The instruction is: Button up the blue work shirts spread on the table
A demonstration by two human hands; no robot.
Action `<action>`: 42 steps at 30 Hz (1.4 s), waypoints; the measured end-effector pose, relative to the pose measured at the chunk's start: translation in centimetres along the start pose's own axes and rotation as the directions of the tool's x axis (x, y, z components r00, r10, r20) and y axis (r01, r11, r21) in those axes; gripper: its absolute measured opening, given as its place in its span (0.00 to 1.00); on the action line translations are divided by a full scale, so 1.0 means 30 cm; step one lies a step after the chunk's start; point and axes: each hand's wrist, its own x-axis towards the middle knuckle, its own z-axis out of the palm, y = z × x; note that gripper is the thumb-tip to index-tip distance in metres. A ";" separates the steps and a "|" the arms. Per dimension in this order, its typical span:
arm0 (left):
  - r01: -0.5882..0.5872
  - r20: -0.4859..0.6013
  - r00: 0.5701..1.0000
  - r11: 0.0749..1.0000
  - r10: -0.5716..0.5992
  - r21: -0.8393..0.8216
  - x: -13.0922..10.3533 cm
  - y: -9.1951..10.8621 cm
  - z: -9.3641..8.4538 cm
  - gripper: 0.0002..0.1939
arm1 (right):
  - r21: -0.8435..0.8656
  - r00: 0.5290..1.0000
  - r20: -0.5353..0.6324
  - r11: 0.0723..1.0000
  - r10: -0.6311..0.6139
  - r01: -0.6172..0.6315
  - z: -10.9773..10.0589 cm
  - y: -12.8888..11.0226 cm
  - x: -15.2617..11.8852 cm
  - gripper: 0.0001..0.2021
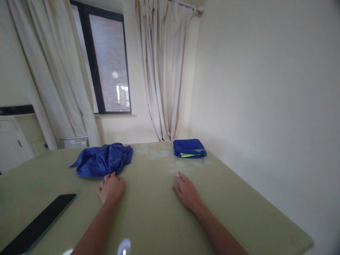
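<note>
A crumpled blue cloth [102,159], slightly shiny, lies in a loose heap toward the far left of the table. At its near edge is my left hand [111,187], palm down with fingers bent and thumb apart. Its fingertips reach the cloth's edge, and I see no firm hold on it. My right hand [187,193] rests open on the tabletop with nothing in it, fingers loosely spread. Beyond it sits a folded blue cloth [189,147] with a bright yellow-green strip and a grey band, apart from the hand.
Both hands are over a pale green table [151,205]. A long black flat object [39,225] lies at the near left. The table's right edge runs beside a plain wall [265,106]. Behind are curtains [164,71], a window [110,63] and a white cabinet [13,141].
</note>
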 end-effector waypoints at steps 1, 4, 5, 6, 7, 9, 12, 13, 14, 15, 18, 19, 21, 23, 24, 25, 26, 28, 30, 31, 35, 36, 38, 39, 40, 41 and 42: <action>-0.040 0.016 0.999 0.999 0.040 -0.014 0.001 -0.002 -0.008 0.25 | 0.031 1.000 0.002 0.999 -0.013 0.013 -0.002 -0.010 -0.008 0.25; -0.192 0.093 0.976 0.978 0.198 -0.078 -0.035 0.002 -0.028 0.18 | 0.110 1.000 -0.024 0.994 0.003 -0.001 -0.001 -0.015 0.006 0.24; -0.241 0.123 0.960 0.965 0.253 -0.104 -0.069 0.010 -0.032 0.15 | 0.139 0.999 -0.047 0.990 0.025 -0.018 0.001 -0.011 0.017 0.23; -0.292 0.162 0.935 0.945 0.314 -0.147 -0.116 0.021 -0.035 0.12 | 0.177 0.996 -0.074 0.984 0.043 -0.029 0.003 -0.005 0.027 0.22; -0.341 0.208 0.901 0.917 0.382 -0.205 -0.176 0.037 -0.038 0.09 | 0.225 0.993 -0.103 0.974 0.051 -0.026 0.005 0.003 0.036 0.21; -0.426 0.321 0.749 0.793 0.579 -0.436 -0.321 0.078 -0.045 0.06 | 0.343 0.987 -0.154 0.939 0.035 0.021 0.005 0.018 0.047 0.21; -0.478 0.300 0.372 0.459 0.878 -0.749 -0.511 0.150 -0.070 0.16 | 0.523 0.984 -0.172 0.850 0.042 0.055 -0.007 0.047 0.051 0.25; -0.500 0.248 0.311 0.380 0.917 -0.778 -0.543 0.170 -0.081 0.18 | 0.571 0.987 -0.152 0.820 0.059 0.039 -0.012 0.057 0.051 0.26; -0.536 0.177 0.323 0.334 0.930 -0.775 -0.552 0.183 -0.091 0.18 | 0.605 0.990 -0.120 0.796 0.068 0.018 -0.016 0.068 0.050 0.26; -0.579 0.100 0.387 0.326 0.917 -0.748 -0.540 0.188 -0.100 0.17 | 0.622 0.994 -0.084 0.783 0.066 0.001 -0.019 0.079 0.050 0.26; -0.626 -0.104 0.697 0.532 0.709 -0.570 -0.406 0.145 -0.110 0.14 | 0.586 1.000 -0.026 0.811 0.005 0.011 -0.018 0.105 0.050 0.26; -0.594 -0.119 0.772 0.642 0.625 -0.484 -0.347 0.113 -0.110 0.15 | 0.566 1.000 -0.024 0.824 -0.014 0.025 -0.015 0.110 0.051 0.24; -0.449 -0.057 0.891 0.857 0.450 -0.251 -0.239 0.036 -0.111 0.20 | 0.547 0.999 -0.028 0.836 -0.033 0.043 -0.006 0.116 0.055 0.20; -0.288 0.118 0.947 0.951 0.300 -0.110 -0.160 -0.035 -0.117 0.25 | 0.548 0.999 -0.029 0.836 -0.035 0.045 0.002 0.120 0.061 0.19; -0.238 0.219 0.942 0.966 0.256 -0.106 -0.135 -0.062 -0.123 0.28 | 0.543 0.999 -0.034 0.838 -0.031 0.045 0.005 0.122 0.065 0.19; -0.210 0.315 0.916 0.966 0.248 -0.148 -0.118 -0.080 -0.130 0.31 | 0.536 0.999 -0.046 0.843 -0.020 0.041 0.007 0.124 0.069 0.19; -0.199 0.389 0.880 0.956 0.271 -0.215 -0.108 -0.091 -0.138 0.32 | 0.527 0.998 -0.064 0.849 -0.002 0.035 0.008 0.127 0.072 0.19; -0.202 0.464 0.813 0.917 0.353 -0.344 -0.108 -0.090 -0.156 0.33 | 0.498 0.990 -0.127 0.867 0.055 0.016 0.009 0.137 0.078 0.19; -0.202 0.511 0.745 0.875 0.428 -0.440 -0.125 -0.073 -0.177 0.32 | 0.462 0.971 -0.210 0.887 0.114 -0.004 0.007 0.151 0.083 0.18; -0.184 0.533 0.715 0.857 0.452 -0.481 -0.137 -0.064 -0.187 0.31 | 0.446 0.960 -0.244 0.895 0.137 -0.014 0.006 0.158 0.085 0.18; -0.059 0.647 0.592 0.826 0.481 -0.560 -0.169 -0.050 -0.202 0.27 | 0.435 0.936 -0.304 0.900 0.180 -0.032 0.005 0.179 0.093 0.19; -0.077 0.672 0.562 0.840 0.482 -0.538 -0.169 -0.055 -0.197 0.25 | 0.438 0.928 -0.326 0.899 0.177 -0.018 0.005 0.179 0.095 0.19; -0.210 0.671 0.580 0.881 0.462 -0.425 -0.164 -0.068 -0.178 0.21 | 0.434 0.897 -0.412 0.900 0.162 0.037 0.002 0.174 0.095 0.18; -0.285 0.627 0.649 0.902 0.431 -0.325 -0.159 -0.075 -0.166 0.19 | 0.428 0.873 -0.463 0.901 0.153 0.068 -0.001 0.168 0.093 0.18; -0.335 0.545 0.741 0.920 0.391 -0.205 -0.154 -0.080 -0.155 0.17 | 0.420 0.848 -0.509 0.902 0.146 0.097 -0.005 0.161 0.089 0.17; -0.347 0.437 0.828 0.933 0.352 -0.093 -0.150 -0.083 -0.146 0.17 | 0.413 0.828 -0.544 0.903 0.139 0.120 -0.011 0.152 0.083 0.17; -0.333 0.319 0.891 0.943 0.322 -0.022 -0.148 -0.082 -0.140 0.19 | 0.406 0.814 -0.565 0.904 0.132 0.135 -0.019 0.142 0.075 0.16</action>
